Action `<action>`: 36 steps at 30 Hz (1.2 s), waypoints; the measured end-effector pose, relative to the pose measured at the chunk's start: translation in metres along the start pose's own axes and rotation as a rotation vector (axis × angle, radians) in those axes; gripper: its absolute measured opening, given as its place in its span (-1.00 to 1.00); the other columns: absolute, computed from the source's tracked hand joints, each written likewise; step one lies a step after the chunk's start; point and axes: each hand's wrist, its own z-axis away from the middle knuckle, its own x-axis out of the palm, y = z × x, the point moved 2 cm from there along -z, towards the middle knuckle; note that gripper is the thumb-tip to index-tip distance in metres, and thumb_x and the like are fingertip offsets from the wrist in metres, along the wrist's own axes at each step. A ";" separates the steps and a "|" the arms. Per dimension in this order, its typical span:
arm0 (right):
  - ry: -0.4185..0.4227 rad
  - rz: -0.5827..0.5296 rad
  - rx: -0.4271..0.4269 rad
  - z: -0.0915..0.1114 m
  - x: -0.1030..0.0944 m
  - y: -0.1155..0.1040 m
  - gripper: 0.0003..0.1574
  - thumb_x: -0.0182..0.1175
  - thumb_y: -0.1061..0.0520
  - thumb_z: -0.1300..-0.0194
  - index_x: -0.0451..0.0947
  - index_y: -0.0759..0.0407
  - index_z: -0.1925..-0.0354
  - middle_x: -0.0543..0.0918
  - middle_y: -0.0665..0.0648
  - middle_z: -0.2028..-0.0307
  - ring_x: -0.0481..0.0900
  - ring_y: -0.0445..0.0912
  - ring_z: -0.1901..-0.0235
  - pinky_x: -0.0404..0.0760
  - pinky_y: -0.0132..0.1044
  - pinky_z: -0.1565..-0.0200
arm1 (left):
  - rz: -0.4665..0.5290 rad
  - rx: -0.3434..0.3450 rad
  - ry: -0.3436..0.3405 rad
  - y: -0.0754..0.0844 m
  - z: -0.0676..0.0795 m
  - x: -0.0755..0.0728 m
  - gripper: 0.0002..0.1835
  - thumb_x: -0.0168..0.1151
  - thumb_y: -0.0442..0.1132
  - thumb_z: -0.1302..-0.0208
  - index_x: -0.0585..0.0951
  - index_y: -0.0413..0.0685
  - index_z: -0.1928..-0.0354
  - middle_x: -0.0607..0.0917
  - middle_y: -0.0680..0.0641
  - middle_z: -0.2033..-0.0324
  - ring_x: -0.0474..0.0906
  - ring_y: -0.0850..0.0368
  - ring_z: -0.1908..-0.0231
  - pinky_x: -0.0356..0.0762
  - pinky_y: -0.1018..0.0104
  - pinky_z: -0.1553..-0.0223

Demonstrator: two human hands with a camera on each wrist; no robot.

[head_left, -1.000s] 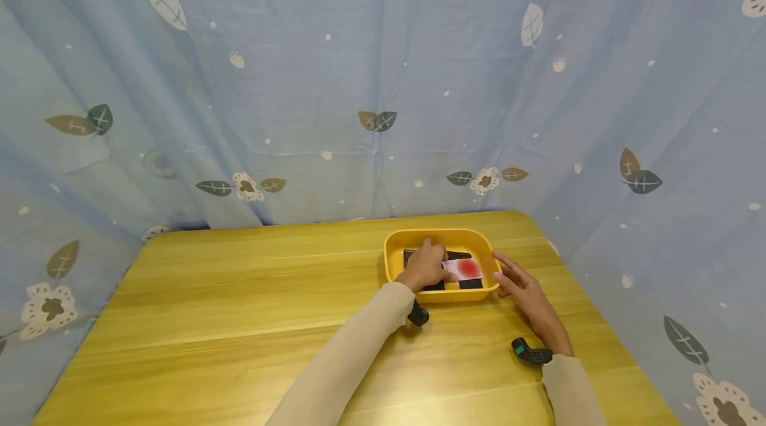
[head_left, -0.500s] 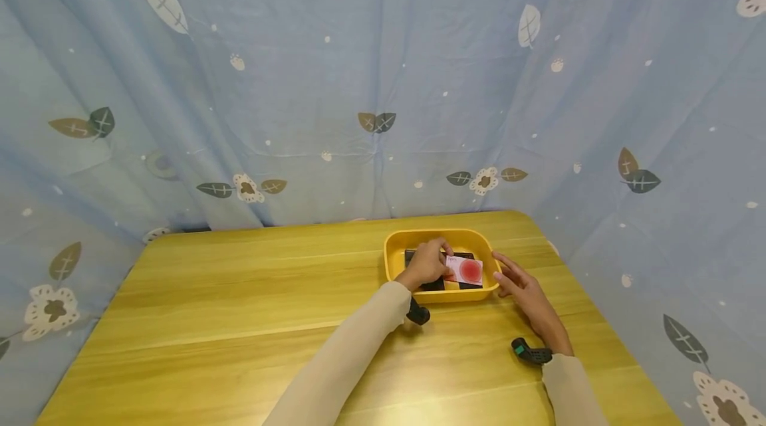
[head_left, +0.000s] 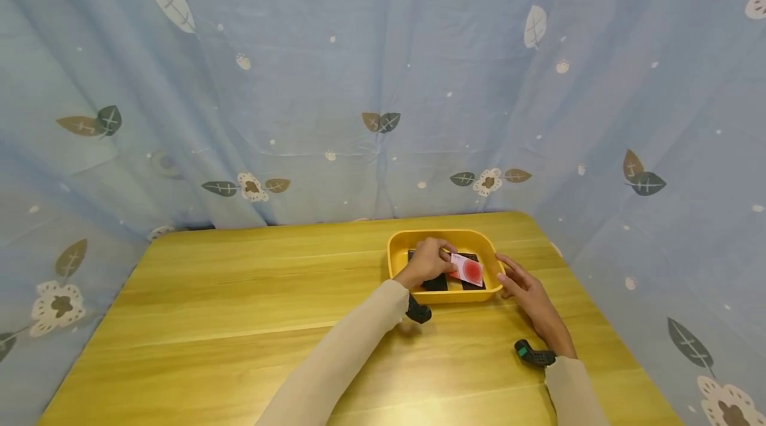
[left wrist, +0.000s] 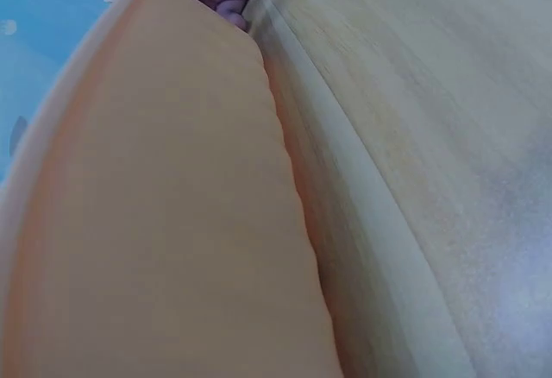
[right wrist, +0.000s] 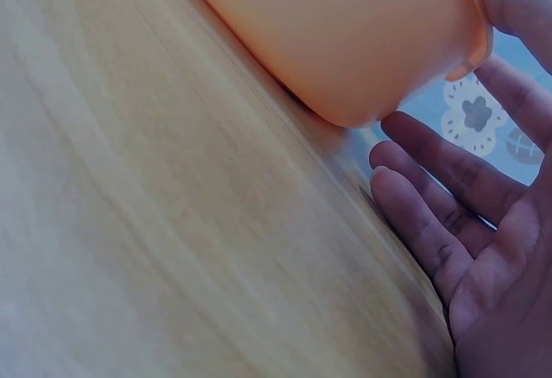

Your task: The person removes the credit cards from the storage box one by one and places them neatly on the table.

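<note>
Along the far edge of the table (head_left: 209,293) a patterned curtain (head_left: 275,80) is hung. From the lower middle, the left sleeve (head_left: 341,346) is stretched up to the tub (head_left: 443,297), which is set near the table's far right corner. Below the left hand (head_left: 426,260) a left wrist camera (head_left: 418,311) is worn. Over the tub's near wall that hand is reached, and between its thumb and at least one finger the card (head_left: 468,270) is pinched by the left end, perhaps so that its red disc is left uncovered; how the remaining fingers lie cannot be told. Inside the tub the card is held aslant above some dark pieces (head_left: 438,283); whether they are touched by it is not shown. At the tub's right end, the rim is touched by the thumb and a finger of the right hand (head_left: 529,293). Its other fingers are relaxed, clenched on nothing, and are held loosely beside the wall in the right wrist view. By this light contact the tub is presumably steadied against sliding. Nearer, a right wrist camera (head_left: 534,354) is worn beside the right sleeve (head_left: 571,389).
</note>
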 end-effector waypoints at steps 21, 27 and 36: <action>0.009 0.009 0.016 0.002 0.002 -0.002 -0.30 0.07 -0.06 -0.62 0.19 -0.10 -0.60 0.33 0.36 -0.44 0.66 0.03 0.14 0.67 -0.30 0.06 | 0.120 0.064 0.058 0.006 0.017 -0.034 -0.70 0.45 -0.39 -0.28 0.69 -0.15 -0.04 0.75 -0.01 0.33 0.70 0.12 0.45 0.73 0.14 0.30; 0.011 0.000 0.019 0.003 0.003 -0.001 -0.29 0.08 -0.06 -0.62 0.19 -0.09 -0.60 0.33 0.36 -0.44 0.65 -0.01 0.13 0.67 -0.30 0.07 | 0.079 0.072 0.065 0.007 0.024 -0.044 -0.68 0.47 -0.33 -0.28 0.70 -0.10 -0.07 0.77 -0.01 0.28 0.68 0.18 0.42 0.69 0.27 0.33; 0.017 0.008 0.024 0.003 0.003 -0.002 -0.28 0.08 -0.09 -0.61 0.18 -0.11 -0.60 0.34 0.36 -0.43 0.64 0.00 0.12 0.67 -0.30 0.08 | 0.089 0.102 0.082 0.002 0.032 -0.058 -0.70 0.46 -0.33 -0.29 0.70 -0.07 -0.05 0.76 -0.01 0.31 0.69 0.13 0.42 0.73 -0.02 0.20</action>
